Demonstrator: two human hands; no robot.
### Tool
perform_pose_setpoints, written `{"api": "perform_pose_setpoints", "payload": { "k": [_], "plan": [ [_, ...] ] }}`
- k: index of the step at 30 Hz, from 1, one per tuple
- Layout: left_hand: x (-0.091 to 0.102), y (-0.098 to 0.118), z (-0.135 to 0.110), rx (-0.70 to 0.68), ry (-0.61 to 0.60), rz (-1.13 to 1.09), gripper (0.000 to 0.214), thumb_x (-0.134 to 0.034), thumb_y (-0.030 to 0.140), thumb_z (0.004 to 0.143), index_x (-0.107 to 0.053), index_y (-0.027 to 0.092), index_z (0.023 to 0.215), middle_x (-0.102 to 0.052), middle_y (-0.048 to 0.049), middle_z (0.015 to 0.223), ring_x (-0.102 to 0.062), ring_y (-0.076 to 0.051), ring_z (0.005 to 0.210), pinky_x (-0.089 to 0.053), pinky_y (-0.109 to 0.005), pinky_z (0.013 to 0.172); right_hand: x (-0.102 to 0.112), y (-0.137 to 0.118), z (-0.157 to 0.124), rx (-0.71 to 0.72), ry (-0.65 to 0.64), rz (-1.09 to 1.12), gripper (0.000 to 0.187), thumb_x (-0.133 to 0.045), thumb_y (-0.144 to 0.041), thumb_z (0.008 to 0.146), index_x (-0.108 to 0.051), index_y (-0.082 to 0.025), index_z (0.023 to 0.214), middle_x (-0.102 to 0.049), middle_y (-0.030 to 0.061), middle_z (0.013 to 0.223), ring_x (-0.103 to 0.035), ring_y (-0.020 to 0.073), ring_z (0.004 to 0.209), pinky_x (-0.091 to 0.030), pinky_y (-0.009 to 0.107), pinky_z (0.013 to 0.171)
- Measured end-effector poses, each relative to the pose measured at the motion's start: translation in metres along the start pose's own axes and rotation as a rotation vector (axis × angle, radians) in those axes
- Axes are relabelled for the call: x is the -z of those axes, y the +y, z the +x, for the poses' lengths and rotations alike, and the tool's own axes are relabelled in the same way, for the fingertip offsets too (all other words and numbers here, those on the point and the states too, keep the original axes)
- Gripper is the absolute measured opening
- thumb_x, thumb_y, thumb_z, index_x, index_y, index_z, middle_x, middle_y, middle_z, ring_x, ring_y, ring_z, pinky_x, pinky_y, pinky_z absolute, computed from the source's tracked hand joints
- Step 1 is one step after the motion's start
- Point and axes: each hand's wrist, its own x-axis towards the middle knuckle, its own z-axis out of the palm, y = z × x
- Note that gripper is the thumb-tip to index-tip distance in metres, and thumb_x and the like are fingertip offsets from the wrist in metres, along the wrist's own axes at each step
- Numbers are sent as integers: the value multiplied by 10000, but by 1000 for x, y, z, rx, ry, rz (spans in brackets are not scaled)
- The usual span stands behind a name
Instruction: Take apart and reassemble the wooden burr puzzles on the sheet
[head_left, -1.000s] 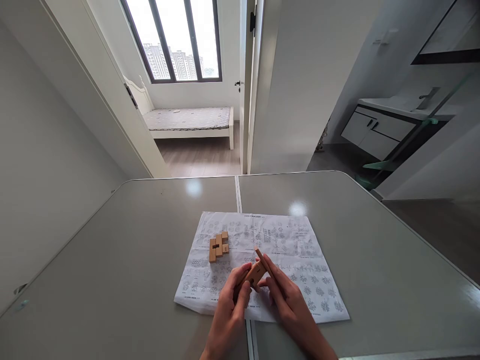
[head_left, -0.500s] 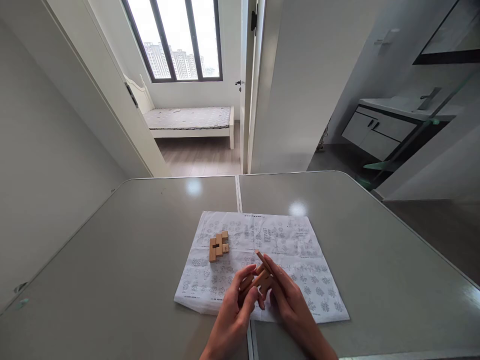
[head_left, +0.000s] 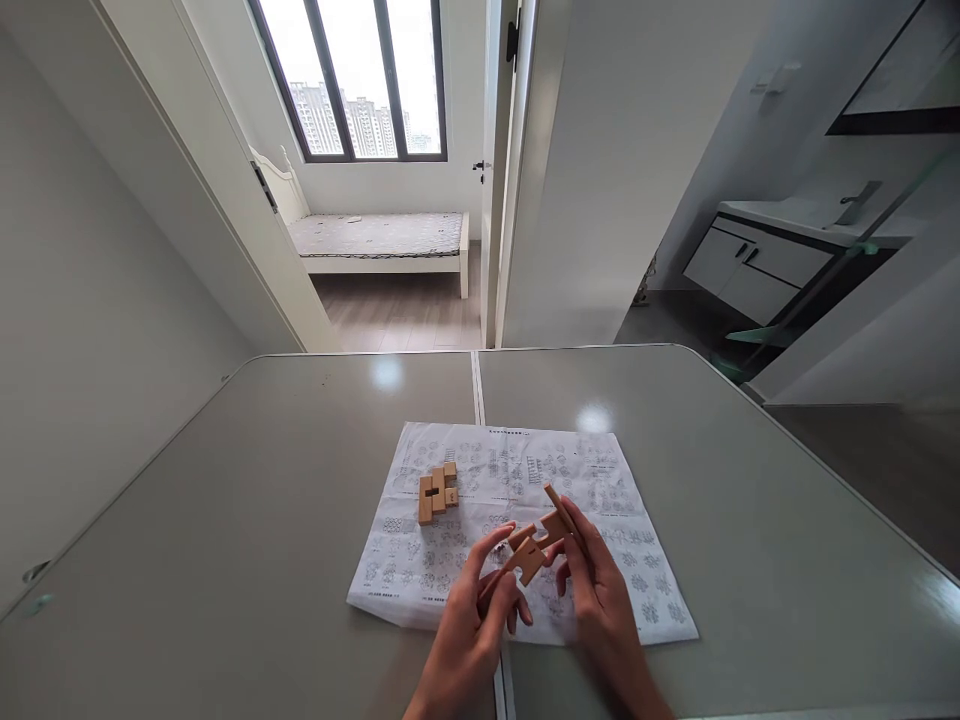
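My left hand [head_left: 476,622] is closed around notched wooden puzzle pieces [head_left: 527,560], thumb in front and index finger along the top. In my right hand [head_left: 606,598] is another notched wooden puzzle piece [head_left: 556,524], pinched between thumb and fingers with its long end sticking up. The two hands' pieces lie very close; I cannot tell whether they touch. Fingers hide part of each. Beneath both hands is a creased white instruction sheet [head_left: 637,490] printed with small diagrams. A small cluster of wooden puzzle pieces [head_left: 433,494] rests on its left part.
The sheet lies on a grey table [head_left: 225,520] with a seam [head_left: 478,390] down its middle. Beyond the far edge are a doorway with an open door [head_left: 491,200], a bed [head_left: 382,237] and a window. A washbasin cabinet [head_left: 757,265] stands at the right.
My right hand has moved slightly up and to the right with its piece, drawing it away from those in my left hand. The cluster on the sheet has not moved.
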Motion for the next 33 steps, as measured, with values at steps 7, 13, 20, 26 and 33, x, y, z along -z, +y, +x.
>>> {"api": "perform_pose_setpoints", "payload": {
  "k": [7, 13, 20, 26, 33],
  "plan": [
    [10, -10, 6, 15, 198, 18, 555, -561, 639, 971, -688, 186, 1266, -610, -27, 776, -520, -161, 703, -451, -266, 699, 1, 3, 1, -97, 67, 78, 575, -476, -542, 1058, -486, -257, 1557, -677, 21, 770, -566, 172, 629, -506, 278, 564],
    [9, -13, 8, -68, 222, 172, 498, -513, 584, 998, -723, 162, 1155, -599, -24, 753, -556, -172, 700, -481, -274, 715, 0, 6, -2, -44, -20, 161, 567, -489, -524, 1062, -467, -261, 1565, -708, 46, 796, -610, 186, 658, -513, 282, 549],
    [0, -5, 5, -177, 171, 310, 517, -435, 523, 1056, -676, 167, 770, -684, -88, 910, -642, -200, 842, -488, -269, 785, 1, 0, -5, -11, -133, 148, 502, -443, -475, 1089, -475, -295, 1556, -718, 137, 1299, -623, 153, 647, -549, 300, 571],
    [-1, -6, 6, -191, 112, 349, 506, -413, 488, 1077, -669, 164, 784, -672, -65, 878, -592, -149, 699, -454, -245, 673, 0, 7, -6, 40, -219, 144, 472, -439, -428, 1097, -482, -311, 1552, -672, 136, 1390, -624, 136, 646, -548, 293, 578],
    [-1, -11, 7, -199, 100, 346, 460, -434, 446, 1080, -682, 161, 816, -680, -62, 894, -578, -136, 681, -452, -238, 656, -1, 7, -6, 66, -231, 128, 477, -426, -409, 1100, -449, -346, 1573, -561, 126, 1544, -617, 128, 653, -543, 283, 551]
  ]
}}
